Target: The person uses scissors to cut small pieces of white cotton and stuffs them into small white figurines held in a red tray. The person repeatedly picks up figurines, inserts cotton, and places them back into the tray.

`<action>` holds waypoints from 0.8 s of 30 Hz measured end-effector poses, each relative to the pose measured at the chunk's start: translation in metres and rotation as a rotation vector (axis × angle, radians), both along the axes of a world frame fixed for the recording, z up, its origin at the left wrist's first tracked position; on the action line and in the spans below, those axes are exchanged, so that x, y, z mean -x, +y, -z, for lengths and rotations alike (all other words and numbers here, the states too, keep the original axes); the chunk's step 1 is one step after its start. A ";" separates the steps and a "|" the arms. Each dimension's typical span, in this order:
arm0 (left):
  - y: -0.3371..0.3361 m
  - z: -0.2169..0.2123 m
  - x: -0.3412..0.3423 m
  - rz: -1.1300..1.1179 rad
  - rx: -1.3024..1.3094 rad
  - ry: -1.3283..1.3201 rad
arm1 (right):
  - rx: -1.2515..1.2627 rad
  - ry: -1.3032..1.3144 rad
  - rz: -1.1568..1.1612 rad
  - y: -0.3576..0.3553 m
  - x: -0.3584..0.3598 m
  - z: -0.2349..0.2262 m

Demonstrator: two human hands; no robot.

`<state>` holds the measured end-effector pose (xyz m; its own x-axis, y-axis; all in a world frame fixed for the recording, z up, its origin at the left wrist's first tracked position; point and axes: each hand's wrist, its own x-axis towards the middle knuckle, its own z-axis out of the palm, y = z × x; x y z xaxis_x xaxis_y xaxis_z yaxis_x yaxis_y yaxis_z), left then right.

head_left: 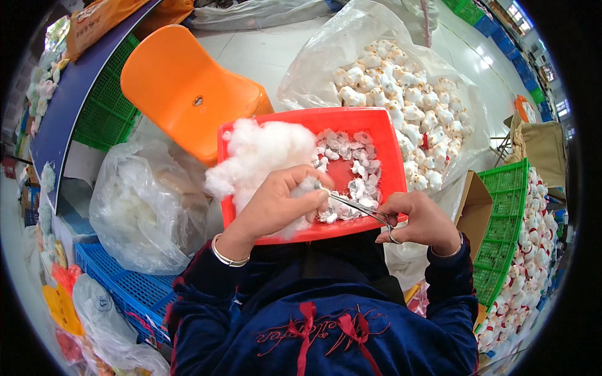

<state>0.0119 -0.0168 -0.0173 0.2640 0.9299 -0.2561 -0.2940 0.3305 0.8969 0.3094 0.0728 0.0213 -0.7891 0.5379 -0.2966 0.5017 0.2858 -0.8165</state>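
Observation:
A red plastic tray (393, 160) sits in front of my body. Fluffy white stuffing (266, 150) is heaped on its left side, and several small white fabric pieces (367, 164) lie on its right. Above the tray, my left hand (283, 199) pinches a small white piece and a tuft of fluff between thumb and fingers; its exact shape is mostly hidden. My right hand (421, 220) has its fingers in the ring handles of metal forceps (362, 208). Their tip meets the small piece at my left fingertips.
Beyond the tray stand an orange chair (188, 88) and a clear bag of small white plush pieces (407, 94). A clear bag of stuffing (141, 207) and a blue crate (125, 276) are at left. On the right is a green crate (501, 232) beside more plush pieces.

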 end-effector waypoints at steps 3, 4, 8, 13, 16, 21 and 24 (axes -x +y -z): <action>0.000 0.006 -0.002 -0.065 -0.147 0.217 | 0.025 -0.002 -0.007 -0.003 -0.002 0.000; -0.002 0.004 0.000 -0.070 -0.143 0.246 | 0.031 -0.012 -0.012 -0.003 -0.002 -0.001; -0.010 0.003 0.009 -0.064 -0.163 0.329 | -0.086 -0.009 -0.079 -0.007 0.001 -0.007; -0.012 0.022 0.027 -0.259 -0.048 0.092 | -0.396 -0.138 -0.035 -0.013 -0.002 -0.015; -0.010 0.019 0.016 -0.171 -0.017 0.134 | -0.647 -0.171 -0.058 -0.019 0.002 -0.023; 0.003 0.022 0.001 -0.127 0.085 0.301 | -0.881 -0.242 -0.101 -0.019 0.011 -0.029; 0.007 0.018 0.001 -0.125 0.117 0.307 | -0.913 -0.267 -0.120 -0.020 0.013 -0.031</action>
